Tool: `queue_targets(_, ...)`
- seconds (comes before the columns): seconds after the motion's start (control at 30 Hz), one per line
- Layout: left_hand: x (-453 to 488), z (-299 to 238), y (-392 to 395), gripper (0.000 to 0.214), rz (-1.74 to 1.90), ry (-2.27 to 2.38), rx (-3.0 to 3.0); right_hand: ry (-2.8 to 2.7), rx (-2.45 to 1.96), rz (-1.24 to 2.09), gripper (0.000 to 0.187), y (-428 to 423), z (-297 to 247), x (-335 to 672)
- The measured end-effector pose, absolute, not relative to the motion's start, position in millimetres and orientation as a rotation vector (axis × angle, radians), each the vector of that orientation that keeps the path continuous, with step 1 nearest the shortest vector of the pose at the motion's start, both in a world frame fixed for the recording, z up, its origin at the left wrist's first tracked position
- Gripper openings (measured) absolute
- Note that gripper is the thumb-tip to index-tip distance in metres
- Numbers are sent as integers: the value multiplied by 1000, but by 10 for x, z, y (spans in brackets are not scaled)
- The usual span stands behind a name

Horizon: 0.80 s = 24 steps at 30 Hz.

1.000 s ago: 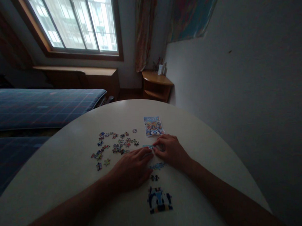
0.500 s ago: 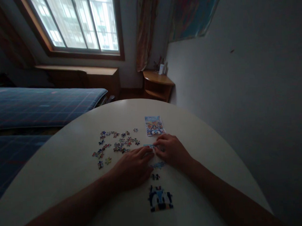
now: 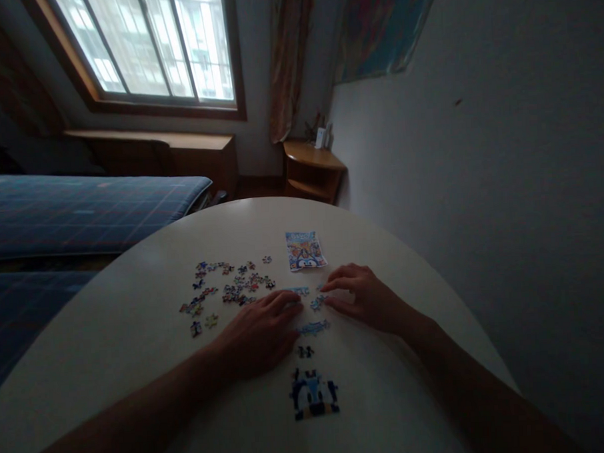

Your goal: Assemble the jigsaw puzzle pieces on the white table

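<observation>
My left hand (image 3: 259,332) lies flat on the white round table (image 3: 137,340), fingers stretched toward a small light-blue strip of joined pieces (image 3: 299,291). To the right, my right hand (image 3: 365,296) rests with fingers spread, its fingertips beside a single puzzle piece (image 3: 316,303). Another short blue strip (image 3: 312,328) lies just below the two hands, and a tiny dark pair of pieces (image 3: 304,351) sits under that. Near me is an assembled blue, black and white section (image 3: 313,393). Loose pieces (image 3: 229,286) are scattered to the left. A reference picture (image 3: 304,250) lies beyond the hands.
A bed with a blue checked cover (image 3: 81,209) stands left of the table. Behind are a window (image 3: 149,46), a wooden bench (image 3: 153,149), a curtain (image 3: 289,53) and a corner shelf (image 3: 312,169). A plain wall (image 3: 480,178) runs close along the table's right side.
My right hand has drawn away to the right and opened, uncovering the small piece and the light-blue strip. The left hand has stayed nearly in place.
</observation>
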<state>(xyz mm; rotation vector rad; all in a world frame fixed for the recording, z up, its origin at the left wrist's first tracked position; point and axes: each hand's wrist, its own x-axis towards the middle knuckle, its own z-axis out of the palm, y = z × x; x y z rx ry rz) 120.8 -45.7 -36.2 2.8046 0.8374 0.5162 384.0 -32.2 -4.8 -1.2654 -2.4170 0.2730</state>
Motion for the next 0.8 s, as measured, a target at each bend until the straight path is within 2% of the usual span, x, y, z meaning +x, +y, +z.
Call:
queue_targets(0.1,1208,-363,-455,38,543,846,2818,-2475,-1250,283,18,-310,-114,3857)
queue_targets(0.2,1205,-364,-451,39,589,844,2819,-2485,-1274,263,11,-260,-178,3887)
queue_targets(0.4,1204,-381,-450,43,571,869,2779,-2425,-1339,221,11,-279,-147,3855)
queue_targets(0.57,1201,-410,-446,44,566,872,2785,-2385,-1470,241,25,-395,-149,3649)
queue_targets(0.8,1214,-399,-443,43,579,878,2776,-2288,-1588,350,15,-390,-197,3553)
